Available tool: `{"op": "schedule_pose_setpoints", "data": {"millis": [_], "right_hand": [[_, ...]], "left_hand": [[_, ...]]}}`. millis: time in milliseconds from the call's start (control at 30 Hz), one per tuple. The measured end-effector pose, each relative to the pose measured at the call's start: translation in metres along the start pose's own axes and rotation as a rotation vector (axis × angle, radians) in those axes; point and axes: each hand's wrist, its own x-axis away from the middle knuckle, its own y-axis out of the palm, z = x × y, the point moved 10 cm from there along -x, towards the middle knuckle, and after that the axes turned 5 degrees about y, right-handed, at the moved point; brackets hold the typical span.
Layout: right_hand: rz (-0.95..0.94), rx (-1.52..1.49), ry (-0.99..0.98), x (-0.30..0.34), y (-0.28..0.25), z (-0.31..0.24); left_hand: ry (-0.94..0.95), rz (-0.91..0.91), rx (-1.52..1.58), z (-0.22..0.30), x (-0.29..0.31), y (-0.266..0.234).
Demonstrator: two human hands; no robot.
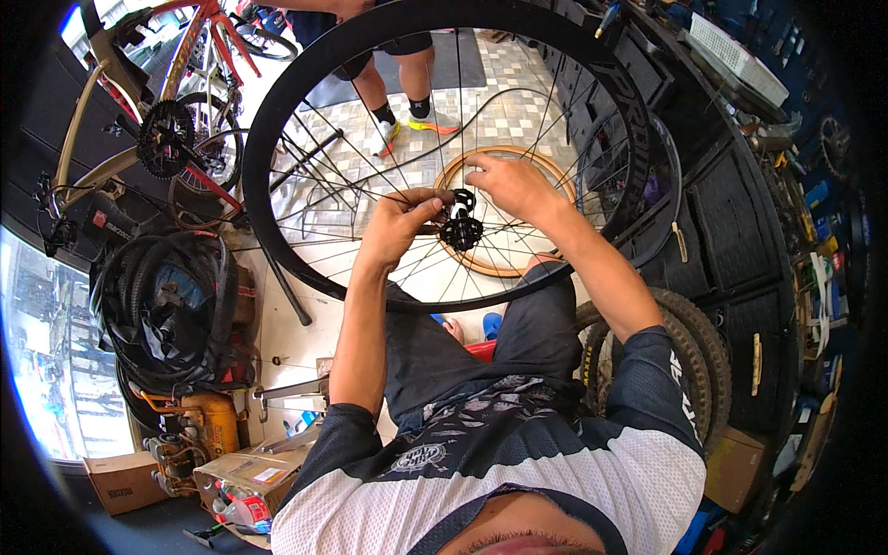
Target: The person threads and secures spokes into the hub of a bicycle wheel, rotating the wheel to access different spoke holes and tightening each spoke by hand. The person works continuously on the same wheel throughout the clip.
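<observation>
A large black bicycle wheel rim (270, 120) stands tilted over my lap, with thin black spokes (370, 262) running toward its middle. The black hub (461, 233) sits there, its silver-white body showing between the flanges. My left hand (400, 225) is at the hub's left side, thumb and fingers closed on it; a spoke could also be between the fingertips. Just above and right of the hub, my right hand (514, 190) has its thumb and forefinger pinched together beside a spoke. Whatever the right fingertips hold is too small to make out.
A tan rim (504, 274) lies on the floor behind the wheel. Another person's legs (407, 79) stand beyond it. Left are bicycles (166, 139), a heap of black tyres (153, 296) and a cardboard box (250, 476). Knobbly tyres (689, 356) and black drawers (740, 250) stand right.
</observation>
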Motion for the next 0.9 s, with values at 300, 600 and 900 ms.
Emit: {"op": "schedule_pose_setpoints", "data": {"millis": [300,600,900], "right_hand": [[0.026,-0.05,-0.011,0.001,0.001,0.006],[0.061,-0.071,-0.043,0.003,0.011,0.0],[0.0,-0.439,0.105,0.022,-0.008,-0.009]], "left_hand": [[-0.01,0.033,0.032,0.004,0.001,0.002],[0.01,0.024,0.031,0.004,-0.001,0.004],[0.02,0.064,0.022,0.003,-0.004,-0.001]]}}
